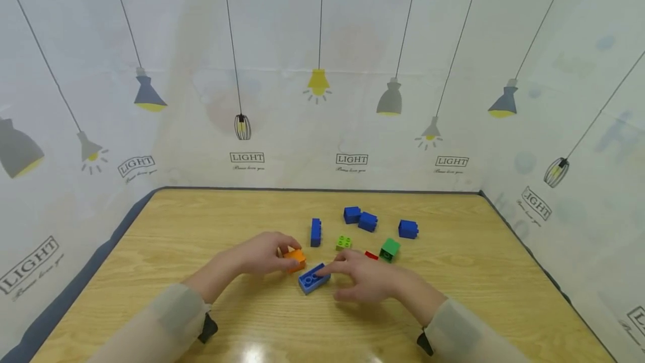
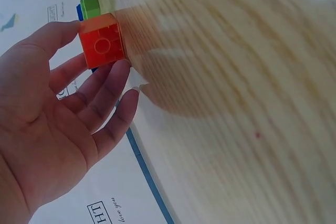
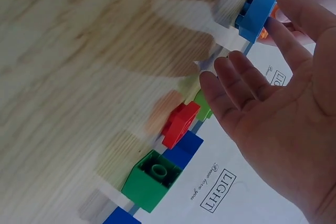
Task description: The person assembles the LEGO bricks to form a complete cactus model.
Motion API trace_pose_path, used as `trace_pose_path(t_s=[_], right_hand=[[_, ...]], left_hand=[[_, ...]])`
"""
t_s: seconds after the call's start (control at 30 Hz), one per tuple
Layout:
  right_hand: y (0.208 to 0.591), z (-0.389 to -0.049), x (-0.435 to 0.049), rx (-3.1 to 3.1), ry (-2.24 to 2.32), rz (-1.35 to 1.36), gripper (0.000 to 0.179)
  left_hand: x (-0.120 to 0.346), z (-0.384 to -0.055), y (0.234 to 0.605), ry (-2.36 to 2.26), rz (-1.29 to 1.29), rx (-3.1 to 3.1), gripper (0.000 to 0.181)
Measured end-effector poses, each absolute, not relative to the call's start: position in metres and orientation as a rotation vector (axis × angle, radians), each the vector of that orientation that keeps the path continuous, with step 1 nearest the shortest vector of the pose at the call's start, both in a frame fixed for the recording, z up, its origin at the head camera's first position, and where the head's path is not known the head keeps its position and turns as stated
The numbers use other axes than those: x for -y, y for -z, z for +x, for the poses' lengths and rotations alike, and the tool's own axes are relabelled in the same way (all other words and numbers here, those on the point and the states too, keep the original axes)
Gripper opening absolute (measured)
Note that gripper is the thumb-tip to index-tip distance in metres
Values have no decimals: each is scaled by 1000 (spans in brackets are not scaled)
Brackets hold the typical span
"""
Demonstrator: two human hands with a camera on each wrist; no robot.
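My left hand (image 1: 264, 254) holds a square orange brick (image 1: 297, 259) between thumb and fingers. In the left wrist view the orange brick (image 2: 102, 43) turns its hollow underside to the camera. Just right of it lies a long blue brick (image 1: 308, 283), hollow side up, on the wooden table. The index fingertip of my right hand (image 1: 368, 276) touches the blue brick's right end, while the thumb stands apart from it in the head view. In the right wrist view the other fingers of that hand extend loosely beside the blue brick (image 3: 260, 9).
Beyond the hands are an upright long blue brick (image 1: 315, 232), a lime brick (image 1: 344, 243), a red brick (image 1: 371, 255) partly behind my right hand, and a green brick (image 1: 389, 250). Several blue bricks (image 1: 368, 222) lie farther back. A lamp-printed sheet (image 1: 282, 133) surrounds the table (image 1: 211, 212).
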State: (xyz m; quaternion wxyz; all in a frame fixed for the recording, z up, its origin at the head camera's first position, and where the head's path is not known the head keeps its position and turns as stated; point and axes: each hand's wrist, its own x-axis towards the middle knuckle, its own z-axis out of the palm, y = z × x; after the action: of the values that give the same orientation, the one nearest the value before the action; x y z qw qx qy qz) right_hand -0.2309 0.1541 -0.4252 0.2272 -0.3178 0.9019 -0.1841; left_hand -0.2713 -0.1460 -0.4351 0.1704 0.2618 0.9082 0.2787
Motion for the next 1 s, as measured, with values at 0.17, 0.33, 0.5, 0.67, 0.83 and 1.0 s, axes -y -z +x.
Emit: trace_pose_path(t_s=[0.17,0.33,0.5,0.67,0.83,1.0], right_hand=[[424,-226,-161,-2492,494,-852,54],[424,-223,-167,-2499,496,-855,55],[424,-223,-167,-2528,555,-861,53],[424,-226,-155,-2574,569,-895,59],[427,-230,-143,-2567,520,-884,52],[428,-230,-140,-2571,512,-855,42]], left_hand=[[146,-270,437,-769,777,-2591,41],[145,-272,440,-752,825,-2606,39],[144,-272,439,-743,844,-2625,40],[145,-273,440,-755,831,-2635,40],[144,-273,440,-756,866,-2631,32],[145,-271,438,-769,874,-2613,28]])
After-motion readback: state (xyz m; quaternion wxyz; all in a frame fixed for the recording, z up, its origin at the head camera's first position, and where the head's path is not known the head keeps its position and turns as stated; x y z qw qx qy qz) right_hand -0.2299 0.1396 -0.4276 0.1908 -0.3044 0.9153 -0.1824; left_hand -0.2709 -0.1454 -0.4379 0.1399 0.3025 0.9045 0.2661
